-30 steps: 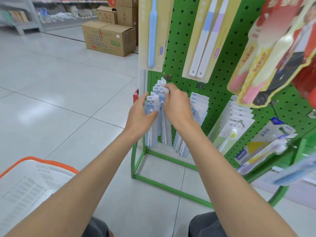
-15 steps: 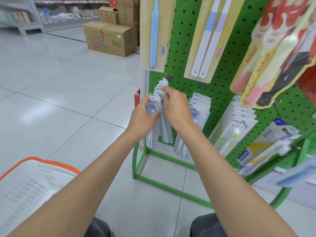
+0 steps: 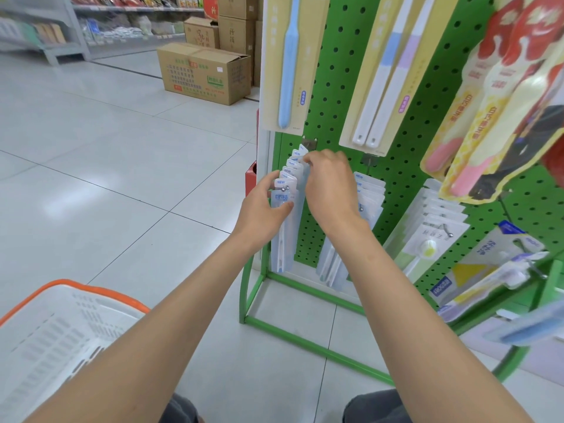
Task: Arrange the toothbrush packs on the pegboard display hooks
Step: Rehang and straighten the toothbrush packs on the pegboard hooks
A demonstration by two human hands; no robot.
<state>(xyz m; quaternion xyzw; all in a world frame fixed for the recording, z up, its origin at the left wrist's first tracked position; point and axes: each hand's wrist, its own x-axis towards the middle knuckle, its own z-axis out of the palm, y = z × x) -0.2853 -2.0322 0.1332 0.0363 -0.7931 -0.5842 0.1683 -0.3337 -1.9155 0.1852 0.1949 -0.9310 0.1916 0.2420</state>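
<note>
At the pegboard (image 3: 335,87) edge beside open floor (image 3: 122,178), left hand (image 3: 262,209) grips front toothbrush pack (image 3: 283,197); right hand (image 3: 329,184) apparently pinches packs (image 3: 293,162) at 1 o'clock.

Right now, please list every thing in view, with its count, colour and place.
pegboard: one, green, right side.
clear packs: one row, blue tops, lower-left hook.
second clear row: one, next hook rightward.
white packs: one row, lower right.
beige packs: two, top hooks.
red-yellow packs: several, upper right.
boxes: several, brown, floor behind.
basket: one, white, orange rim, lower left.
left hand: grips the front clear pack.
right hand: pinches pack tops further back.
</note>
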